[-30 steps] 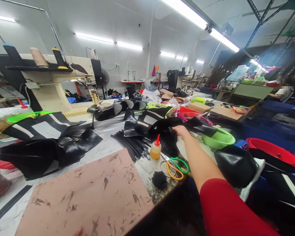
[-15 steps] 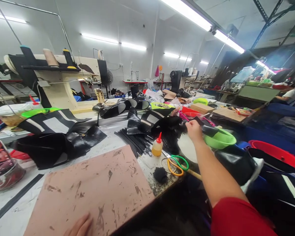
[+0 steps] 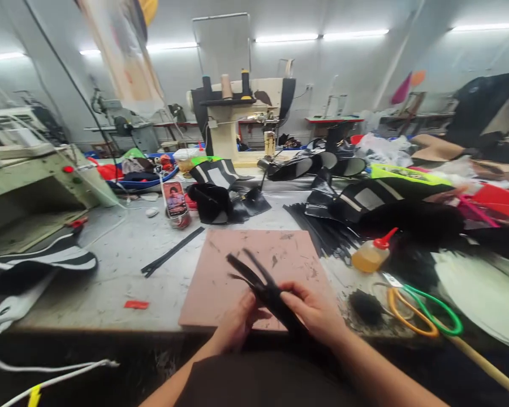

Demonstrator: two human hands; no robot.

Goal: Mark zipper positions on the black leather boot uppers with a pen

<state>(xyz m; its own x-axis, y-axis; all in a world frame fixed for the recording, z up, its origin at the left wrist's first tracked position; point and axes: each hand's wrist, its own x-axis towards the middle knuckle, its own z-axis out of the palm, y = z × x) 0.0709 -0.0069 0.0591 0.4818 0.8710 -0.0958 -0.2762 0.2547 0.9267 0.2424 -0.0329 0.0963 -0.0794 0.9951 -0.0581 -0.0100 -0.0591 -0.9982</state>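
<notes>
Both of my hands hold a dark, floppy black piece, blurred, with narrow strip-like ends sticking up; its exact kind cannot be told. My right hand pinches its right side with the thumb on top. Lower on its left side, my left hand grips it with curled fingers, partly hidden. The piece is held above the front of a pinkish, scuffed board. To the board's left lies a black zipper. A glue bottle with a red tip and scissors with green and orange handles are at the right.
Behind the board stand black boot parts and a phone. Black strips lie right of it. A sewing machine is at the back. A white cable hangs at the front left edge.
The view has swung left. My right hand has come back from the pile at the right with the black piece, and my left hand has left the board to hold it too.
</notes>
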